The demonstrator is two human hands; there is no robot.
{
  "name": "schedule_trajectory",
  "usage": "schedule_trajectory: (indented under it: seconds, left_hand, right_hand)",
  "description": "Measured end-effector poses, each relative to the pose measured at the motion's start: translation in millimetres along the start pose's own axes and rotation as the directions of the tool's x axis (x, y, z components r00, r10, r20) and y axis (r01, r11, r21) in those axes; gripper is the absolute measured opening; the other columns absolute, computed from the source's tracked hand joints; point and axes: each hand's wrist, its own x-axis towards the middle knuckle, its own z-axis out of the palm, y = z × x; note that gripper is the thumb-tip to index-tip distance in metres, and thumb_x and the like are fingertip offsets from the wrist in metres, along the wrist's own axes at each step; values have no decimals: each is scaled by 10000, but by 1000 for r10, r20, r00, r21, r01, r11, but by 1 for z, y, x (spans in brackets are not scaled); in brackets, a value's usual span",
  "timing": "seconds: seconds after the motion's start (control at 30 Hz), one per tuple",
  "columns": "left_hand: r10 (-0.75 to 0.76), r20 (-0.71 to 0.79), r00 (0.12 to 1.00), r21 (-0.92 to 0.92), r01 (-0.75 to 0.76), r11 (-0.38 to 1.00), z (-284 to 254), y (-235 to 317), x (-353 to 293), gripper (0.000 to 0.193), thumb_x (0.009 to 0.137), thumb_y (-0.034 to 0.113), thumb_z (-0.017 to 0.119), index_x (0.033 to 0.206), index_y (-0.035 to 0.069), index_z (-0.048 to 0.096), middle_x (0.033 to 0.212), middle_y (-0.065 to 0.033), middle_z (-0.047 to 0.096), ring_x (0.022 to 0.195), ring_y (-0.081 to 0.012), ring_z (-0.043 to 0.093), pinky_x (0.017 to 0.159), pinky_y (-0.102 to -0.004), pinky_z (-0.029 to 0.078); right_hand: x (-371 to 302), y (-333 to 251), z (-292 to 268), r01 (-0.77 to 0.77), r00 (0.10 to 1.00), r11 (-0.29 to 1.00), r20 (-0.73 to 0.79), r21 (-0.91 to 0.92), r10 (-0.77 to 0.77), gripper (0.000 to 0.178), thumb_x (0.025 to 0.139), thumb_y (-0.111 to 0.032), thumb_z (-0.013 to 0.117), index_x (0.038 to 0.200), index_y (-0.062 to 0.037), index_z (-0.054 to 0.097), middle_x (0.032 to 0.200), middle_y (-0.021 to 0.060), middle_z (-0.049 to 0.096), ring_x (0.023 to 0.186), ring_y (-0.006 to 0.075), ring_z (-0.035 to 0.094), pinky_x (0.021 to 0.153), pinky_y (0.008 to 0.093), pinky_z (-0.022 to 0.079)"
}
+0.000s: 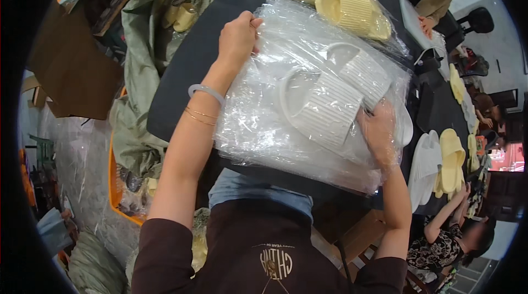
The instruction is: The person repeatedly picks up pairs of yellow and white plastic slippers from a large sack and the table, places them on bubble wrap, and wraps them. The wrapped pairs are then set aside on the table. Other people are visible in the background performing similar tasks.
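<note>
Your left hand [240, 38] is curled closed at the upper left border of the clear plastic bag [247, 88] and appears to pinch its edge. Your right hand [380, 129] is bent around the ribbed strap end of the white slides [330, 108], seemingly beneath the film; its fingertips are hidden, so you cannot tell how tightly they close. The slides lie at the middle right of the bag stack, heels toward your left, one beside the other. Hold the left edge taut and low, so that the film does not ride up with the footwear. Keep the two slides aligned and move them as one unit; a heel rim turned sideways could snag the thin film. Withdraw the right hand flat, since glossy film tends to cling. Observe the edges: the stack's near border lies close to the near rim of the black table [175, 96]. Room to shift is on the left, where dark tabletop shows beside the green sack [140, 68]. Limit travel away from you, where bagged yellow slides [346, 11] adjoin the stack, and rightward, where loose white footwear [422, 170] stands.
</note>
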Motion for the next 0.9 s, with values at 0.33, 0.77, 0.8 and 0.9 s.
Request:
schedule_trajectory:
  seconds: [0.33,0.77,0.8,0.9]
  left_hand:
    - [-60,33,998,-81,62,995,-7,0,4,239,938,207,550,850,-10,597,633,-69,610,449,-147,590,436,-286,453]
    - [272,-215,938,-609,-347,713,-61,67,-4,275,996,285,461,1023,19,522,863,-117,657,585,-178,660,439,-206,451]
    - [256,-226,940,-630,-341,698,-63,81,0,272,1001,278,450,1030,15,515,879,-122,657,609,-191,670,446,-210,462]
    - [422,-385,821,-474,-568,673,-65,133,4,265,1003,269,438,1026,18,519,971,-150,651,689,-234,680,498,-241,513]
  right_hand:
    - [-77,89,-73,-446,884,895,-155,4,441,251,817,-124,619,981,65,641,921,206,664,847,326,637,771,372,474]
    - [-164,88,-167,-266,615,782,-525,563,588,315,898,-97,539,1161,75,566,1097,107,625,949,183,605,829,277,474]
    - [-163,91,-164,-276,643,796,-511,539,570,317,891,-80,541,1166,75,563,1108,94,624,941,167,611,822,262,479]
    - [-173,117,-150,-463,543,723,-481,513,689,267,882,-63,554,1097,93,581,1052,126,641,928,182,604,828,296,460]
